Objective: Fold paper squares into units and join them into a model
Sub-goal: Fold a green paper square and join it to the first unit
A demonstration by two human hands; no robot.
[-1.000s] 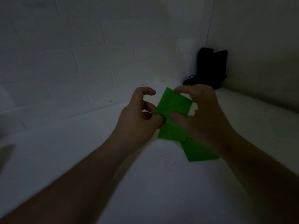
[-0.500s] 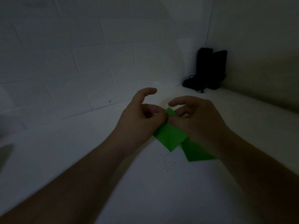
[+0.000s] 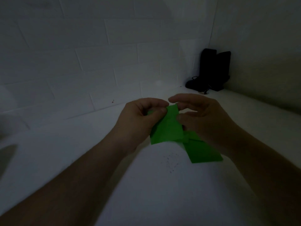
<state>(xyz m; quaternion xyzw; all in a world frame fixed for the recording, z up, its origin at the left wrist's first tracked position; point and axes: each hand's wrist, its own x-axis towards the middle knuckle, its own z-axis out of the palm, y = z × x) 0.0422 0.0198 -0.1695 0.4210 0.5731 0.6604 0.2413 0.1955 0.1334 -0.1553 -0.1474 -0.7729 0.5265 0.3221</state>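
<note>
We are folding one green paper [image 3: 167, 128] into a unit, and we think we are in the middle of that fold. Our left hand [image 3: 138, 121] pinches the top left part of the paper between thumb and fingers. Our right hand [image 3: 202, 118] has curled fingers at the right edge of the paper, with the thumb touching it, but we cannot tell if it really grips the paper or only steadies it.

The paper sits between our two hands, held up a little above the white surface [image 3: 162, 193]. A second green piece [image 3: 203, 152] lies flat on the surface, just under our right hand and wrist. It seems to touch the bottom right corner of the paper we hold, but it is too dark to be sure.

Next we probably need to line up the edges and press the crease flat. That calls for a steady hold on both sides, so the paper does not slip or bend crooked.
</note>
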